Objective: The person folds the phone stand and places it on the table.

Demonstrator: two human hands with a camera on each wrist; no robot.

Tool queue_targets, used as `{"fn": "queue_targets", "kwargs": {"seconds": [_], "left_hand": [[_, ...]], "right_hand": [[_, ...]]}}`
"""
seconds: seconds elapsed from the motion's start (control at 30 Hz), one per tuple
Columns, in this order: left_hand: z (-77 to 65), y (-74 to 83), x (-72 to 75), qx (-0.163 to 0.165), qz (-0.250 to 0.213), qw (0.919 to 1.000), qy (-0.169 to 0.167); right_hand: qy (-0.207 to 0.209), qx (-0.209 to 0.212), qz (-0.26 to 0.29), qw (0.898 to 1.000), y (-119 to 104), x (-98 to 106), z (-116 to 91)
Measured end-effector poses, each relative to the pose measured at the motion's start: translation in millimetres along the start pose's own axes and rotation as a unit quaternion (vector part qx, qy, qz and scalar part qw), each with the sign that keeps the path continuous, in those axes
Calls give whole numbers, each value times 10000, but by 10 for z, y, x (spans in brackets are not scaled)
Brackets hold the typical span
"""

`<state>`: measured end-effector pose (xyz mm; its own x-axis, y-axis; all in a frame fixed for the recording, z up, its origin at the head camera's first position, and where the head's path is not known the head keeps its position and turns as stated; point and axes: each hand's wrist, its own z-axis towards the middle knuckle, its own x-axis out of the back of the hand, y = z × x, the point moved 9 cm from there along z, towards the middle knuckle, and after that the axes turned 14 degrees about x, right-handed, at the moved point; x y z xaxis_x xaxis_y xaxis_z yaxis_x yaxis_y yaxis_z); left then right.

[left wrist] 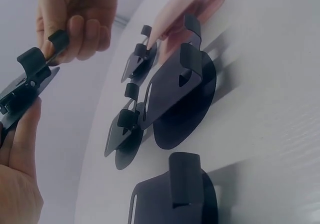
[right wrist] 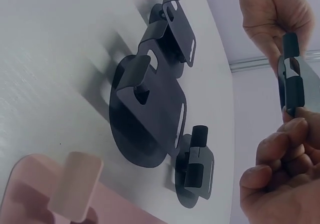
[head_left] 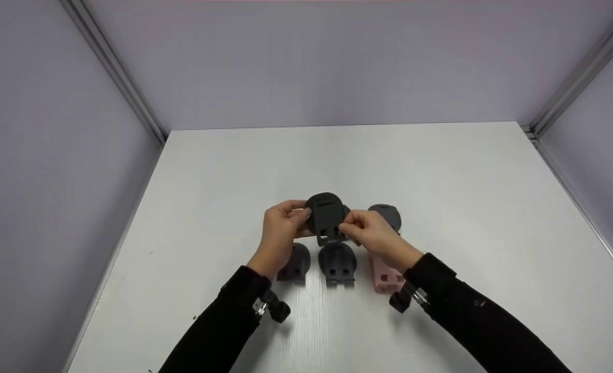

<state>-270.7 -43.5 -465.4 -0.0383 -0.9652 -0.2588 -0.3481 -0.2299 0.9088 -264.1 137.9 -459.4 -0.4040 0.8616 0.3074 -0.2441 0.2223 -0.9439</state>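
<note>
A dark phone stand (head_left: 326, 217) with a round base is held up in both hands over the table. My left hand (head_left: 283, 223) grips it at its left side, thumb on the plate's edge. With thumb and fingers, my right hand (head_left: 374, 233) pinches its lower right edge, near the hooked lips. The left wrist view shows the held stand (left wrist: 27, 83) nearly edge-on, its plate and base lying close together. Below the hands, more dark stands rest on the table: one at left (head_left: 300, 259) and a middle one (head_left: 337, 263).
A pink phone stand (head_left: 387, 277) lies under the right forearm, partly hidden by it. Farther back stands another dark stand (head_left: 387, 213), and one more (right wrist: 195, 166) appears in the right wrist view. The white table (head_left: 223, 171) meets pale walls at its back and sides.
</note>
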Motion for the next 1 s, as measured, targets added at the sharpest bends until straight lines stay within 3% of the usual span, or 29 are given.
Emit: {"fn": "queue_targets", "kwargs": {"seconds": [0.43, 0.77, 1.0], "left_hand": [[39, -64, 43, 296, -361, 9987, 180], [45, -48, 76, 240, 154, 9985, 473], [15, 18, 101, -62, 593, 9966, 564]], "right_hand": [[247, -14, 378, 9990, 48, -15, -3], [444, 101, 687, 9966, 0, -33, -13], [496, 12, 689, 9964, 4, -54, -6]]}}
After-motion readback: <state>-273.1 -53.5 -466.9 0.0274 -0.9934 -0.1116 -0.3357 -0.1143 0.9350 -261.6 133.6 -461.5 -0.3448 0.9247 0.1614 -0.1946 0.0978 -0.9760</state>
